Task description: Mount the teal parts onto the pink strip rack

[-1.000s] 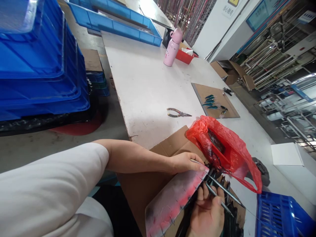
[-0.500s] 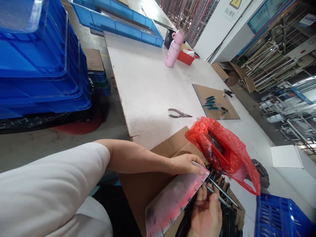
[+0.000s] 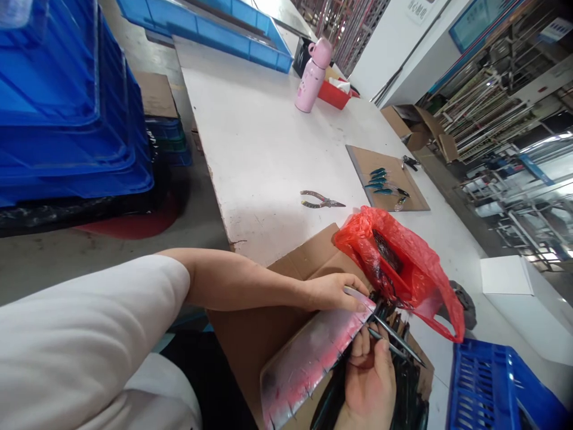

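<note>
My left hand [image 3: 338,292] is closed on the upper end of a long silvery board [image 3: 304,361] with a pink-stained edge, along which small dark notches or pins show. My right hand [image 3: 369,376], palm up, pinches a slender dark pointed piece [image 3: 394,350] between thumb and fingers, close to that edge. Just above it a second slender dark piece [image 3: 403,340] sticks out from the board's corner; how it is attached I cannot tell. Many similar dark pieces [image 3: 405,388] lie in a heap on cardboard under my right hand.
A red plastic bag [image 3: 421,275] stands beyond my hands. Pliers [image 3: 322,201], a pink bottle [image 3: 311,77] and a cardboard sheet [image 3: 409,185] with several teal pieces lie farther along the white table [image 3: 255,137]. Blue crates [image 3: 67,119] are stacked left; a blue basket [image 3: 483,382] is at right.
The view has shifted slightly, so the surroundings sit a little higher and farther left. Both hands keep the same hold beside the board's pink edge.
</note>
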### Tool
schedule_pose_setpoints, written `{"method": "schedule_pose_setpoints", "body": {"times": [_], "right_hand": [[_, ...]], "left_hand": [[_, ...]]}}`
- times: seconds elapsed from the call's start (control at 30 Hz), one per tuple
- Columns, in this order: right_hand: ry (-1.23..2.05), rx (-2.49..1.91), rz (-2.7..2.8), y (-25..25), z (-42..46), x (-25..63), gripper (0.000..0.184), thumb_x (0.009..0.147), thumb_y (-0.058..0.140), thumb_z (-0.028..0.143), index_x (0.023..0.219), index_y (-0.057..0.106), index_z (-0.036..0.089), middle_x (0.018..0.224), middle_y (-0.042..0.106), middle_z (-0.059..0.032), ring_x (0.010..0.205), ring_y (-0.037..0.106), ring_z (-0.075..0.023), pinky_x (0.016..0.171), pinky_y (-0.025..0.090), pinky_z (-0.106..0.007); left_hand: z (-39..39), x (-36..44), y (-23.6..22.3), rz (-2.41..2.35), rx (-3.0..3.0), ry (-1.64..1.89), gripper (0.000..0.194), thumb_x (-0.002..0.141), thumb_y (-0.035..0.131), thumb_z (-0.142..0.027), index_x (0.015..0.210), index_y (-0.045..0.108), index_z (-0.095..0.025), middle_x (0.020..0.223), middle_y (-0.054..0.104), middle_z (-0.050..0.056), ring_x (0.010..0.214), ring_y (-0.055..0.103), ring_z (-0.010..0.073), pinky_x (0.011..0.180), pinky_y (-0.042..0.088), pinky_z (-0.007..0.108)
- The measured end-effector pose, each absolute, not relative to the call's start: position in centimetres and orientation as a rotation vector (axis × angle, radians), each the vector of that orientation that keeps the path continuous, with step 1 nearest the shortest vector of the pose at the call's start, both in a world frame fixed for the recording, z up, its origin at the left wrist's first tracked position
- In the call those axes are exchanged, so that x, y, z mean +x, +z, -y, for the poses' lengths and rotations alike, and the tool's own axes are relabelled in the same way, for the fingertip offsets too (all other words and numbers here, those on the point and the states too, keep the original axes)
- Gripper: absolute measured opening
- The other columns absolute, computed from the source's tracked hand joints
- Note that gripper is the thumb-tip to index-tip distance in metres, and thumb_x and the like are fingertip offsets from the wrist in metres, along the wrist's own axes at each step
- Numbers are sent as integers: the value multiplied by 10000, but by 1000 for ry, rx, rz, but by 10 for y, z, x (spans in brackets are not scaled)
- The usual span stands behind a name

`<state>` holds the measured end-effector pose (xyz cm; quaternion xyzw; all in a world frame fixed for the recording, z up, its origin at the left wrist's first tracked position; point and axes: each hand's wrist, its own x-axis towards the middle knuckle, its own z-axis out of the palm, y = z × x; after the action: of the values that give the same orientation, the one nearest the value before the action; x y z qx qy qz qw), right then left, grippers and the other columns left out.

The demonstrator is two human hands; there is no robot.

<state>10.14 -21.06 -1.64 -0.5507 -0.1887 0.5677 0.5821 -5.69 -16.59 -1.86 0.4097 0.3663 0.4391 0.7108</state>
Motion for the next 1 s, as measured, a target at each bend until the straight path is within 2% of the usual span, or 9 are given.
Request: {"method": "schedule_pose_setpoints", "body": {"times": [0.27,0.67,0.8,1.0], "right_hand": [[1346,-1261,467,-22,207,105,173,740,628,294,888,641,207,904,679,14,821,634,-90,765,511,-187],[1406,-1198,495,-25,207,105,168,763,610,316,897,633,217,856,666,46,850,616,-51,781,482,-139],[1407,-1204,547,-25,207,105,162,760,611,328,879,632,220,915,661,31,850,612,-62,781,489,-164],[1353,-1230,547,-26,208,107,169,743,625,288,884,639,195,880,673,16,813,627,-70,736,504,-156]], "left_hand": [[165,-57,-21,-827,961,975,408,646,685,-308,1009,576,-158,839,594,4,693,527,82,600,414,163],[164,-56,-23,-804,992,998,418,647,687,-323,1015,578,-159,860,600,6,720,529,85,640,423,175],[164,-55,-25,-808,984,994,436,642,692,-339,1022,577,-159,859,602,8,718,533,88,642,427,182],[164,-56,-24,-791,960,992,417,646,692,-324,1015,578,-168,854,596,1,716,531,82,635,422,172]]}}
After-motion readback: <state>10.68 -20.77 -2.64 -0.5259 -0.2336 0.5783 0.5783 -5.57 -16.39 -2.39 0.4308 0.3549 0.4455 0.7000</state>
